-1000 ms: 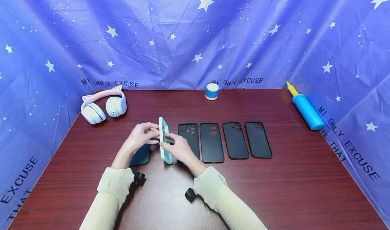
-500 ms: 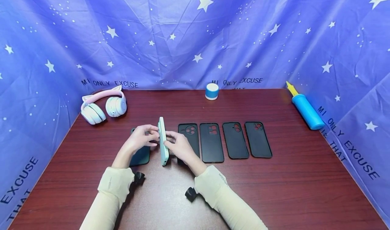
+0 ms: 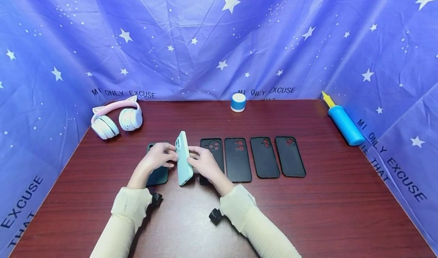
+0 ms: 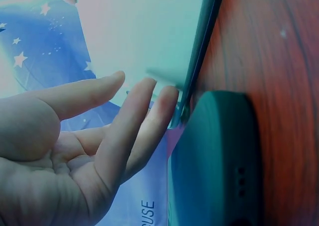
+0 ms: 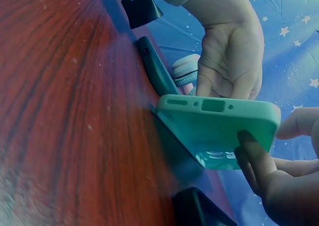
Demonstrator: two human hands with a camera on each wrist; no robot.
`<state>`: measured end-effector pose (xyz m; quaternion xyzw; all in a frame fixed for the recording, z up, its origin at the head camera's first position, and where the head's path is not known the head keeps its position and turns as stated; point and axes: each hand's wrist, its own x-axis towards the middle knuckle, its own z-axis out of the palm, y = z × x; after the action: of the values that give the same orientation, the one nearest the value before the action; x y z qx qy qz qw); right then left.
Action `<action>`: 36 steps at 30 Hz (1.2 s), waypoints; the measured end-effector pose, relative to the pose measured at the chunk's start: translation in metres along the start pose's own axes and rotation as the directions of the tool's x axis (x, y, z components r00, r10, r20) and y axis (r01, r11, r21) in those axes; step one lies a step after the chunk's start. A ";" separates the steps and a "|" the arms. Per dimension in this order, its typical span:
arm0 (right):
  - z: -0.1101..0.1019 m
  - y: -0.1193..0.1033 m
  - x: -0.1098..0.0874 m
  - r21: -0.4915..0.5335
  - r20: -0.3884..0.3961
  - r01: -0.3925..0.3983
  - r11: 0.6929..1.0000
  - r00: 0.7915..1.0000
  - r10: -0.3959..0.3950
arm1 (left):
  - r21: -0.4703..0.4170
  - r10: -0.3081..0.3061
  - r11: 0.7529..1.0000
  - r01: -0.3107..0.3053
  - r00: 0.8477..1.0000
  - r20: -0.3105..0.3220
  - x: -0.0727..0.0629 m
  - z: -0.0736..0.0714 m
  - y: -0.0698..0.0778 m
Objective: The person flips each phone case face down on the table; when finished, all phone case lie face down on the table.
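A light mint-green phone case (image 3: 185,166) stands on its long edge, tilted, with camera cutouts near its top. My right hand (image 3: 207,166) pinches its right edge; the right wrist view shows fingers reaching into the hollow inside of the case (image 5: 199,129). On the other side, the left hand (image 3: 155,158) has loosely extended fingers, their fingertips (image 4: 167,94) right at the outer back in the left wrist view. Under the left hand a dark green phone case (image 3: 158,176) lies on the table, partly hidden. Just right of the mint case lies a black phone case (image 3: 218,161), partly covered by the right hand.
Further right, a row of black phone cases (image 3: 238,163) lies on the dark red table (image 3: 328,208). White and pink headphones (image 3: 116,117) rest at back left. A blue and white cylinder (image 3: 238,103) and a blue pump (image 3: 346,125) stand and lie behind.
The mint-green case has turned about its long axis: its inside faced the head camera earlier, and now its outer back does. Both hands stay nearly in place.
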<state>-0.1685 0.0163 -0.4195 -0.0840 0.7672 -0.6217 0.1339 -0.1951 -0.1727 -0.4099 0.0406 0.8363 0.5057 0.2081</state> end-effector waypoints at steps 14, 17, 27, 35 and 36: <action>-0.015 0.005 0.003 -0.308 0.020 -0.048 0.950 0.998 0.057 | 0.093 -0.025 0.995 0.029 0.998 -0.050 -0.003 0.000 0.001; -0.016 0.006 0.004 -0.368 0.028 -0.030 0.929 0.999 0.043 | 0.112 -0.034 0.993 0.040 0.998 -0.053 -0.005 0.000 0.002; -0.014 0.004 0.001 -0.443 -0.008 0.008 0.897 1.000 -0.012 | 0.174 -0.044 0.983 0.053 0.998 -0.053 -0.007 -0.001 0.005; -0.015 0.003 -0.002 -0.491 -0.061 0.039 0.870 0.995 -0.079 | 0.174 -0.019 0.984 0.031 0.997 -0.068 -0.005 -0.003 0.004; -0.016 0.003 -0.002 -0.485 -0.064 0.042 0.873 0.994 -0.083 | 0.173 -0.012 0.985 0.025 0.997 -0.077 -0.005 -0.003 0.004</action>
<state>-0.1716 0.0327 -0.4195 -0.1136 0.8998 -0.4175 0.0566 -0.1921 -0.1747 -0.4033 0.0316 0.8849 0.4298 0.1768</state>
